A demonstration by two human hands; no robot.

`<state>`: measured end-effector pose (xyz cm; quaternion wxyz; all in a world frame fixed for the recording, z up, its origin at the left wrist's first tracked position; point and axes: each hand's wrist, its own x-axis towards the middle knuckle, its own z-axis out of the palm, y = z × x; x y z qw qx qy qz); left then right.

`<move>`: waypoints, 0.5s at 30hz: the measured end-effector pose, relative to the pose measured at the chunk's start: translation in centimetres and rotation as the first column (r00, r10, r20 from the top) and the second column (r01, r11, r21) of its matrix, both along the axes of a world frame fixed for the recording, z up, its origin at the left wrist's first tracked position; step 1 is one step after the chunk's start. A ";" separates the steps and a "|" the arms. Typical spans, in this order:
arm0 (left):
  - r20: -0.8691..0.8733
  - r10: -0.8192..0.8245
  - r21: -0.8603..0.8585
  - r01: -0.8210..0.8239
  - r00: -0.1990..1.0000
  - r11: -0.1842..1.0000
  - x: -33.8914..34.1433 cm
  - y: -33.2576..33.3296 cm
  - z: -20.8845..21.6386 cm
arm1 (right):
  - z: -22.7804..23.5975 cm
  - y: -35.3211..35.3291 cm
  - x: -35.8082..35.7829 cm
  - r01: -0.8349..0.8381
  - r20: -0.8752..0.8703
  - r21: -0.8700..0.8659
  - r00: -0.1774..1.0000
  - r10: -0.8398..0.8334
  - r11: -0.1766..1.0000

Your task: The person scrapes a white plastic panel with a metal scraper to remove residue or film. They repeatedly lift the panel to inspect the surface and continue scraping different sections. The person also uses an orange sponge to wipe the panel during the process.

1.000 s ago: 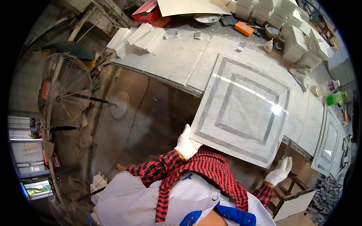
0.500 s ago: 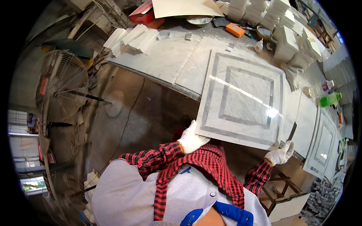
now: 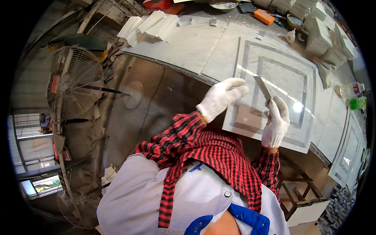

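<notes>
My right hand (image 3: pixel 276 123), in a white knitted glove, grips a narrow flat metal blade (image 3: pixel 263 88) that points up and to the left. Both are over a polished marble panel (image 3: pixel 282 58) inlaid with grey rectangular frames, which lies on the bench and reaches past its near edge. My left hand (image 3: pixel 224 98), gloved the same way, is raised beside the panel's left edge. Its fingers are stretched forward and nothing shows in them. Whether its fingertips touch the panel, I cannot tell.
Pale slabs (image 3: pixel 188 53) cover the bench on the left, with stacked white strips (image 3: pixel 154 25) behind. An orange box (image 3: pixel 264 17), a small white bottle (image 3: pixel 290 36) and tile stacks (image 3: pixel 320 37) stand at the back. A fan (image 3: pixel 74 76) is at left, a wooden stool (image 3: pixel 301 186) at lower right.
My left hand has left the panel's near left corner and risen. My right hand has moved from the near right corner to over the panel with the blade. The view has shifted.
</notes>
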<state>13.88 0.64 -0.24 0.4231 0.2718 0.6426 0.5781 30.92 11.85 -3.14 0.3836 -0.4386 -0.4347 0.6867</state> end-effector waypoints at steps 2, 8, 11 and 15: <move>0.092 -0.022 0.035 0.019 0.995 0.999 -1.3 1.4 -1.4 | 0.6 -1.7 -1.9 0.020 0.040 -0.014 0.999 -0.019 1.000; 0.039 -0.129 0.013 0.128 0.991 0.992 -6.4 -0.1 -1.8 | 1.1 -4.9 -6.7 -0.306 0.297 0.143 0.920 0.254 0.941; -0.193 -0.300 -0.121 0.281 0.934 0.952 -10.3 -2.3 -2.2 | 0.8 -6.6 -9.7 -0.397 0.399 0.078 0.853 0.336 0.915; -0.211 -0.431 -0.154 0.406 0.877 0.901 -16.0 -3.8 -3.3 | 0.9 -7.9 -14.5 -0.518 0.571 0.207 0.753 0.328 0.830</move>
